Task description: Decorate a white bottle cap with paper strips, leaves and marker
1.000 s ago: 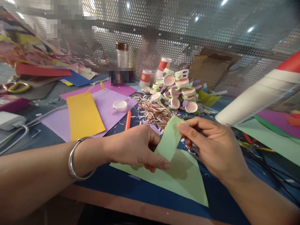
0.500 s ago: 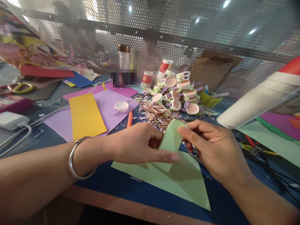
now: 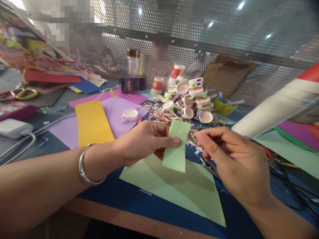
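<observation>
My left hand [image 3: 144,141] pinches a small light-green paper strip [image 3: 175,146] by its upper edge and holds it upright above the table. A silver bangle sits on that wrist. My right hand [image 3: 230,159] hovers just to the right of the strip, fingers curled together, thumb and forefinger close; it no longer touches the strip. Under both hands lies a larger light-green paper sheet [image 3: 184,189] on the blue table top.
A pile of round printed paper pieces [image 3: 190,101] and shreds lies behind the hands. Yellow paper [image 3: 93,122] on purple sheets, a white cap [image 3: 130,114], scissors [image 3: 21,94] and a white adapter sit left. A white-and-red tube [image 3: 276,108] slants at right above cables.
The strip has come free of the large sheet and my left hand has lifted it. My right hand has let go of it and drawn slightly right.
</observation>
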{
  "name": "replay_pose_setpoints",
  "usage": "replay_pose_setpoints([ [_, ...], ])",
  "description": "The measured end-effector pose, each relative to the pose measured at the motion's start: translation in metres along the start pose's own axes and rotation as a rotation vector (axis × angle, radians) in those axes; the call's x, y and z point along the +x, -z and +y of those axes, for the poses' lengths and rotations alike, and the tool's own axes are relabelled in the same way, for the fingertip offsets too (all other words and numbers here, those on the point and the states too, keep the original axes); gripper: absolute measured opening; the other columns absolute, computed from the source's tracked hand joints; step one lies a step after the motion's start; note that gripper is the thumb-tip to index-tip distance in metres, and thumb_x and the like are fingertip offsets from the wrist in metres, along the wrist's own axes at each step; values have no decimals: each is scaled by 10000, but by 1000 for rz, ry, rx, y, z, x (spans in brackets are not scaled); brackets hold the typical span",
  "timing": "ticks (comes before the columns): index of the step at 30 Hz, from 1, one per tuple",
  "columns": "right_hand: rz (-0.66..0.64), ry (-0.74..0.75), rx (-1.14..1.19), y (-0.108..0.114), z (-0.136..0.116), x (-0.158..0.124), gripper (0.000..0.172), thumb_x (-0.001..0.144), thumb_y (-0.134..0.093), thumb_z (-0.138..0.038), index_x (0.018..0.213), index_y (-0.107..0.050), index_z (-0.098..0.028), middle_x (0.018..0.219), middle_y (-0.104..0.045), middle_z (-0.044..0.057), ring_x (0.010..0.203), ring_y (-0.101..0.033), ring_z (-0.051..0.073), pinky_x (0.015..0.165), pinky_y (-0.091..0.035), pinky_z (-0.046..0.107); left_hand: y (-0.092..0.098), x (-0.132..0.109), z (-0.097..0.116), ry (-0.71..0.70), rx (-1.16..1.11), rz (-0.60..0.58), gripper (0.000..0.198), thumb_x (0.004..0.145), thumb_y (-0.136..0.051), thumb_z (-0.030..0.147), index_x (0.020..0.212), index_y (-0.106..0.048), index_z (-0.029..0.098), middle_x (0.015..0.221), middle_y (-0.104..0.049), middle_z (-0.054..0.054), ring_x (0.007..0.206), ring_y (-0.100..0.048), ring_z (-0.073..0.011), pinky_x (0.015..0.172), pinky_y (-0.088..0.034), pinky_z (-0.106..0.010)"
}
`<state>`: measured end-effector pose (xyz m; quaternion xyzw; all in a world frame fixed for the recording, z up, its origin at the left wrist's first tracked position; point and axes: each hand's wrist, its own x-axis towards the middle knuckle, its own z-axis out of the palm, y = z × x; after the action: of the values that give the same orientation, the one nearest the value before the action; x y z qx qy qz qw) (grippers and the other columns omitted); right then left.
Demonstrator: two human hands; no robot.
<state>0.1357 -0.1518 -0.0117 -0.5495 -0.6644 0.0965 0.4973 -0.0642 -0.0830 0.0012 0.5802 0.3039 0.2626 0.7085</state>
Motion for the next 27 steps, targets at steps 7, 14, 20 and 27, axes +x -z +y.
replay_pose_setpoints([
  [7, -197, 465, -131, -3, -1, -2, 254, 930, -606, -50, 1117, -684, -202, 982, -688, 55, 891, -656, 164, 764, -528, 294, -1, 5, -1, 28, -194, 127, 147, 881, -700, 156, 742, -680, 111, 661, -690, -2, 542, -625, -74, 549, -503, -175],
  [14, -252, 369, -68, -2, -4, -1, 168, 943, -626, -98, 1016, -657, -247, 943, -655, 48, 903, -625, 195, 755, -505, 339, 1, 5, -3, -43, -53, 108, 87, 870, -713, 190, 825, -686, 121, 730, -678, 12, 626, -632, -78, 560, -524, -175],
  [20, -257, 319, -23, -4, -4, -1, 110, 947, -633, -121, 969, -654, -227, 904, -635, 33, 852, -601, 175, 722, -478, 311, 2, 7, -4, -176, -29, 133, 97, 875, -673, 185, 805, -646, 123, 704, -656, 10, 609, -610, -69, 575, -538, -170],
  [27, -230, 135, 9, -4, -2, 1, 79, 968, -641, -224, 891, -660, -223, 837, -598, 1, 735, -553, 138, 636, -442, 273, 1, 2, -5, -205, 153, 90, 76, 857, -616, 191, 831, -657, 134, 736, -620, 2, 684, -610, -110, 629, -612, -242],
])
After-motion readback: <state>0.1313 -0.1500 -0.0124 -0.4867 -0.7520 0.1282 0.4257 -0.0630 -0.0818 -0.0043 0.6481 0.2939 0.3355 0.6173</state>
